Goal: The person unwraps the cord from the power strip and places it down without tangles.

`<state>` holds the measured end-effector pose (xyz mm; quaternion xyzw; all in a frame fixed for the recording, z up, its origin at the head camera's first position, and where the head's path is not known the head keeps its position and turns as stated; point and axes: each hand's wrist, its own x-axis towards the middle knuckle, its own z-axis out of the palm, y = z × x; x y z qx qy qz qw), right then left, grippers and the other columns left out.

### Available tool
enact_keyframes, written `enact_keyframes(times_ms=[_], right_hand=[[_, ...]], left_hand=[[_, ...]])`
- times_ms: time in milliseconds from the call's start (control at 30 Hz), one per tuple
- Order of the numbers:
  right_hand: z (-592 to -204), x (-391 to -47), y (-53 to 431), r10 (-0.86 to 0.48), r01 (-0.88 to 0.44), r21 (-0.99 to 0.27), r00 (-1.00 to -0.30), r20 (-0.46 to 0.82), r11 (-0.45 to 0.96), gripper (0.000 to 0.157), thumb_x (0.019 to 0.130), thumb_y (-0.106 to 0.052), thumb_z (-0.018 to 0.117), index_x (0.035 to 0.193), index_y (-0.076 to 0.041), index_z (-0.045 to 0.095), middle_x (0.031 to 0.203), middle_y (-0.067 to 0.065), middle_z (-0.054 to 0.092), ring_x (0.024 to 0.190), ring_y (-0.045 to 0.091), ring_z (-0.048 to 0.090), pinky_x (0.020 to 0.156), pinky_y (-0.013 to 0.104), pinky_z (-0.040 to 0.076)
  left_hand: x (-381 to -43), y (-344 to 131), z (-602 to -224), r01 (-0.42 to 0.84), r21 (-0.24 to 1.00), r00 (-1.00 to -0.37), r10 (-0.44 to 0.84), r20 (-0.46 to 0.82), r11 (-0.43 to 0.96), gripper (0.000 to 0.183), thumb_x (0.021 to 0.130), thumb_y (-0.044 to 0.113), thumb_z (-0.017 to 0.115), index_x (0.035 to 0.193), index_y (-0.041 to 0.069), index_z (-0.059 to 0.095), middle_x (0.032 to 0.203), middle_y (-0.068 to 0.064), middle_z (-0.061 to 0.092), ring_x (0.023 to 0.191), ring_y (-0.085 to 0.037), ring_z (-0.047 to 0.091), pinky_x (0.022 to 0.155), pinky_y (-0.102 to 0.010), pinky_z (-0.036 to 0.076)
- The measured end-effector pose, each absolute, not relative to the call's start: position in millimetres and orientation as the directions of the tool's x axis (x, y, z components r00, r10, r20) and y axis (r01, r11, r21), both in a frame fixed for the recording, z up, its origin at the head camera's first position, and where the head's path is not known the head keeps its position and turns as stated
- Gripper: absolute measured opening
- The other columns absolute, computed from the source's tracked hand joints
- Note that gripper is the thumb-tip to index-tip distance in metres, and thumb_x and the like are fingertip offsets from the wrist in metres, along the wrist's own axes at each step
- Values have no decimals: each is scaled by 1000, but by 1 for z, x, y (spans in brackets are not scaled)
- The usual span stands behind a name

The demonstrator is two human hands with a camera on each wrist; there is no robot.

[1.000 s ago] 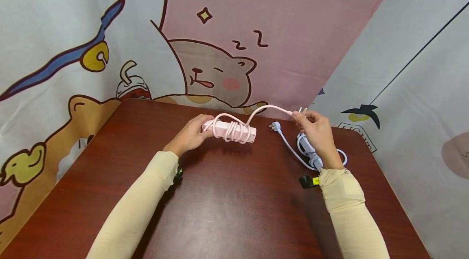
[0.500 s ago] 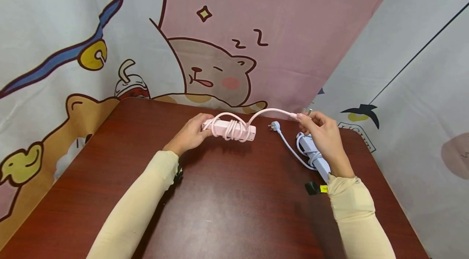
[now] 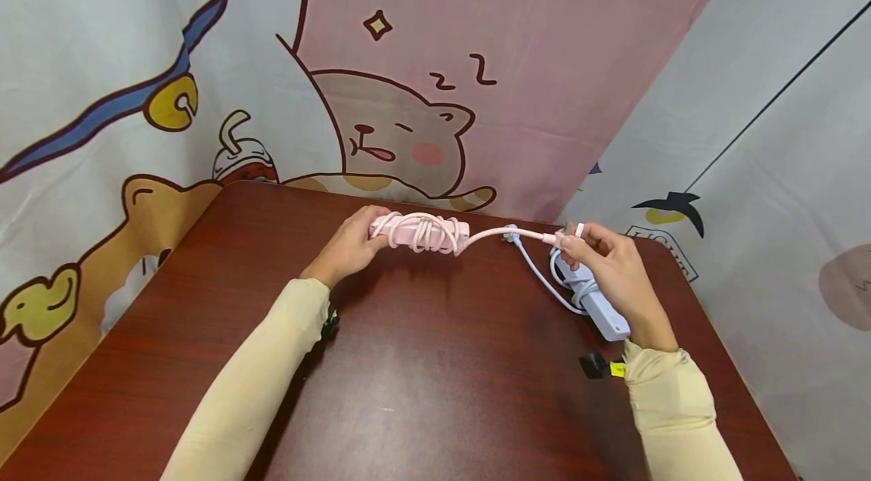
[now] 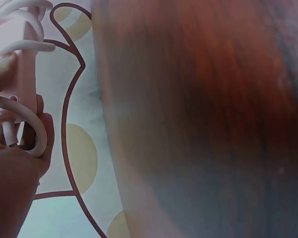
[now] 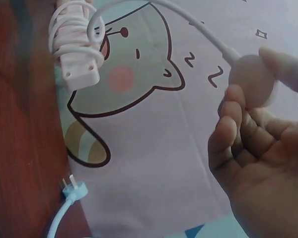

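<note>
One left hand [image 3: 345, 245] is gripping the pink power strip [image 5: 81, 78] by its end, while the right hand [image 3: 618, 268] is pinching the plug [image 5: 251, 83], apparently for holding the cord [image 3: 491, 232] extended.

A pale pink power strip [image 3: 401, 233] is held up near the table's far edge, its long body nearly level, gripped at the left end by the left hand [image 3: 347, 245]. Its matching cord [image 3: 503, 231] is wrapped round the body in several loose coils, and 2 small dark dots mark the free end face. From there the cord arches across to its round, flat plug [image 5: 251, 82], pinched by the right hand [image 3: 612, 269].
</note>
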<state>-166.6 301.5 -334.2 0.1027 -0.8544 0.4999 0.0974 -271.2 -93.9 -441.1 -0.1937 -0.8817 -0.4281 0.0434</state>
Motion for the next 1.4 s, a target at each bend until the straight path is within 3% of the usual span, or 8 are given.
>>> enact_keyframes(times_ms=[267, 567, 767, 1100, 1267, 1400], right_hand=[[-346, -159, 316, -216, -280, -795, -957, 191, 538, 14, 100, -19, 65, 97, -6, 66, 86, -6, 66, 79, 12, 62, 68, 24, 50], [-360, -155, 332, -221, -131, -699, -974, -40, 703, 22, 95, -40, 71, 102, -20, 70, 89, -2, 63, 82, 13, 57, 70, 26, 47], [-368, -158, 342, -248, -130, -643, -964, -97, 755, 23, 93, -44, 73, 101, -22, 70, 90, 2, 63, 84, 11, 56, 70, 26, 47], [-383, -169, 354, -160, -111, -462, -985, -67, 880, 46, 93, -51, 70, 113, -10, 71, 93, 4, 69, 83, 17, 55, 67, 29, 45], [-392, -176, 364, -88, -91, -403, -996, 25, 911, 46, 93, -45, 72, 109, -2, 67, 84, 9, 69, 71, 17, 53, 60, 29, 42], [-395, -179, 369, -37, -74, -401, -994, 100, 913, 50, 95, -42, 71, 112, 4, 64, 88, 14, 70, 72, 19, 56, 61, 30, 43]], left_hand=[[-271, -96, -439, 358, 741, -931, 277, 238, 568, 39, 97, 13, 66, 134, 9, 56, 128, -10, 61, 114, -25, 55, 102, -45, 45], [-272, -98, -439, 338, 737, -941, 233, 246, 586, 39, 98, 17, 67, 135, 10, 55, 127, -9, 60, 110, -25, 54, 97, -44, 45], [-275, -99, -444, 350, 760, -937, 205, 284, 548, 42, 96, 20, 71, 133, 8, 56, 126, -12, 61, 111, -27, 56, 99, -45, 45], [-273, -102, -442, 353, 796, -936, 184, 301, 492, 43, 95, 16, 73, 133, 4, 56, 124, -14, 61, 110, -27, 57, 96, -43, 46], [-270, -103, -440, 350, 822, -937, 185, 297, 449, 44, 95, 14, 73, 134, 4, 55, 126, -14, 62, 109, -27, 57, 95, -42, 47], [-267, -102, -437, 349, 833, -936, 194, 292, 430, 44, 95, 15, 72, 134, 5, 54, 124, -14, 61, 107, -26, 57, 92, -41, 48]])
